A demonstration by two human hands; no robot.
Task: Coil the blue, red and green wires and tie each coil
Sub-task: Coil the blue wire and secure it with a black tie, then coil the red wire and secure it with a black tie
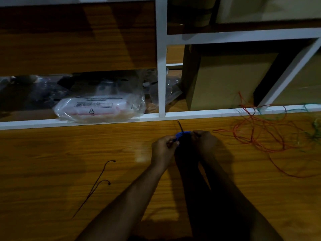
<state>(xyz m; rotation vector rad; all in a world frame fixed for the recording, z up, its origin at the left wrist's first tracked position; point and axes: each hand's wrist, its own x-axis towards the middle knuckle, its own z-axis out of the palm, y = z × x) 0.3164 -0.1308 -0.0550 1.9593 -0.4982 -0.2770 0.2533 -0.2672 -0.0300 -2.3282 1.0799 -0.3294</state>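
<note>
Lower left of frame: two thin black ties [97,186], looks like zip ties, lie loose on the wooden worktop [52,162], well apart from the hands. Judged light, springy, easy to pinch at the tail end.

Upper left, on the shelf behind the white rail: clear plastic bag [99,108] with a recycling mark. Not part of the job.

Centre: left hand [163,148] curled, fingers pinching one side of the blue wire coil [182,135]; a dark strand shows at the fingertips. Right hand [205,141] curled on the other side of the same coil. The coil sits bunched between both hands, just above the worktop. A black tie tail [178,125] sticks up from it toward the rail. Judgement: blue coil is being tied. Thin wire, light, limp with some spring; it will want to unwind, so keep the bundle pinched across all turns while the tie cinches.

Right of frame: red wire [260,134] sprawled in loose loops on the worktop, some climbing over the rail. Uncoiled. Likely to snag; start from a free end.

Far right edge: green wire [314,129], tangled, partly out of frame, touching or crossing the red, cannot tell which. Cardboard box [231,80] behind, upper right.
</note>
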